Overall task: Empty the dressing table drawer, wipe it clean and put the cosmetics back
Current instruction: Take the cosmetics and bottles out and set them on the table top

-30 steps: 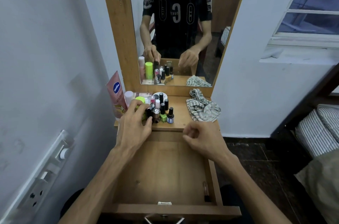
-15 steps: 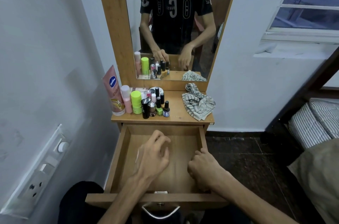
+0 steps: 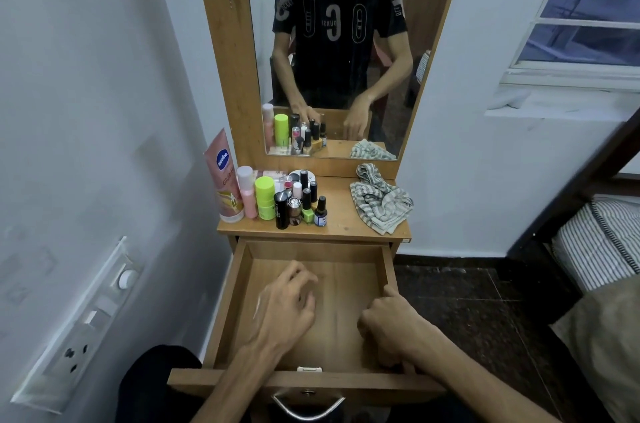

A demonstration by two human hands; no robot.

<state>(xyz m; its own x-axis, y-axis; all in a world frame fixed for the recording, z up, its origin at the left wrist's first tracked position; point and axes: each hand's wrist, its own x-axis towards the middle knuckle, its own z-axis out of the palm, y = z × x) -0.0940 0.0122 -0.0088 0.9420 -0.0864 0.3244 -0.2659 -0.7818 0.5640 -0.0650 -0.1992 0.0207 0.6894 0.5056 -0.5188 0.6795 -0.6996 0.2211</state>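
White walls point(image 3: 86, 111) on both sides, mirror point(image 3: 332, 52) ahead, striped bedding point(image 3: 595, 242) at right. Dressing table point(image 3: 346, 225) against wall. Drawer point(image 3: 346, 284) pulled out, wooden floor bare. Striped cloth point(image 3: 381, 203) crumpled on tabletop, right side. Cosmetics point(image 3: 284, 197) clustered upright on tabletop, left side, well apart from cloth. Left hand point(image 3: 284, 308) inside drawer, fingers loosely curled, holding nothing. Right hand point(image 3: 388, 322) inside drawer near right wall, fingers curled; contents of fist could not be told.

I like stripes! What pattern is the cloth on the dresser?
Grey-and-white stripes on the crumpled cloth, clearest in the head view.
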